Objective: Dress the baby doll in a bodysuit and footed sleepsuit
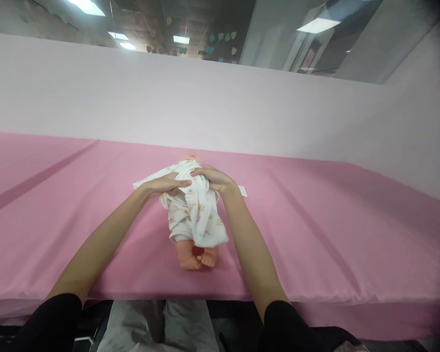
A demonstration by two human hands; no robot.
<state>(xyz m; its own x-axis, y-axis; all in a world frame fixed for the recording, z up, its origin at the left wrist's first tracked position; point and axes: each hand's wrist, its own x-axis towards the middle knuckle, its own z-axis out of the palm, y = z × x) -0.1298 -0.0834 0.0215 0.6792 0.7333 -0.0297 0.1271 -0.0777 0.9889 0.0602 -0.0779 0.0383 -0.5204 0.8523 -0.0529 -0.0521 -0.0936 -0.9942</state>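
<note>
Lying lengthwise away from the person, the doll has feet nearest, head far — both hands meet over its chest, left hand and right hand each gripping the garment there.

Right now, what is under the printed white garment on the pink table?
A baby doll: its bare legs and feet stick out below the white garment, and its head shows beyond. Its torso and arms are covered. The left hand and right hand grip the cloth.
</note>
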